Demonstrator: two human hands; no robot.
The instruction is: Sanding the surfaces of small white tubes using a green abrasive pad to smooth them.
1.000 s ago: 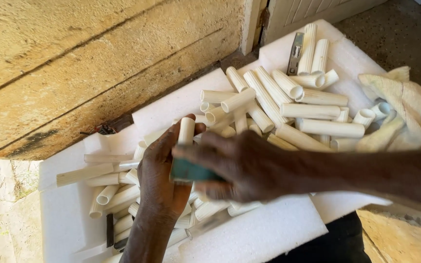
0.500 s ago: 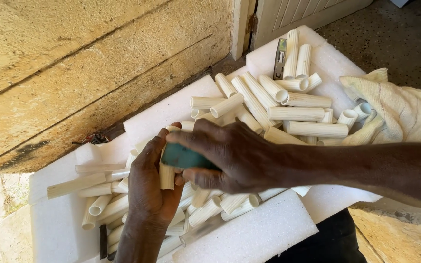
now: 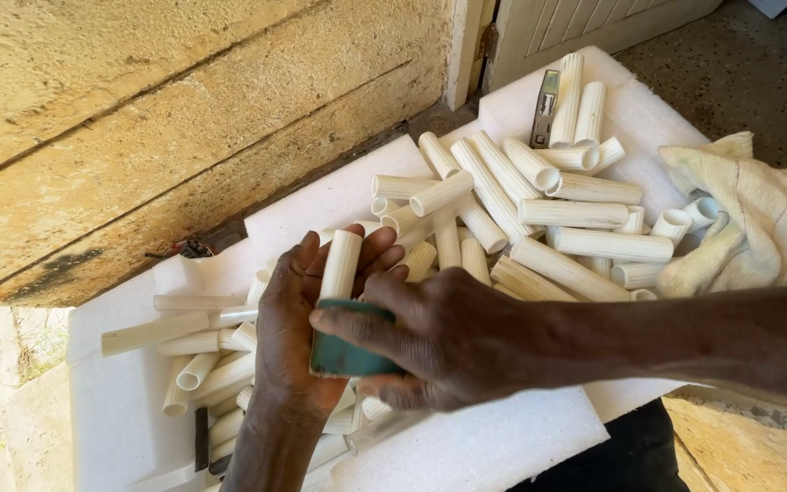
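Foam sheeting (image 3: 321, 196), white and soft-edged, lies along the foot of a rough stone wall (image 3: 138, 118) and carries two heaps of short cream tubes: a smaller heap (image 3: 198, 351) at the left, a larger one (image 3: 539, 214) at the right. Between the heaps, the left hand (image 3: 289, 333) comes up from below with its palm turned upward and its fingers curled around one cream tube (image 3: 341, 264), gripping it. That tube stands nearly upright in the picture, its long axis running away from the person, its upper end clear above the fingertips and its lower part hidden in the palm. Just right of it, touching its lower part, sits a green block (image 3: 350, 342), pinched by the right hand (image 3: 444, 342), whose thumb lies across the block's top edge; the right forearm reaches in from the right edge of the view. The block lies crosswise to the tube's length. The held tube looks matt, pale ivory, with a straight-cut end; whether it is hollow cannot be told here, though loose ones nearby show open bores. Farther right lie a dark metal tool (image 3: 546, 107) and a crumpled cream cloth (image 3: 758, 214).
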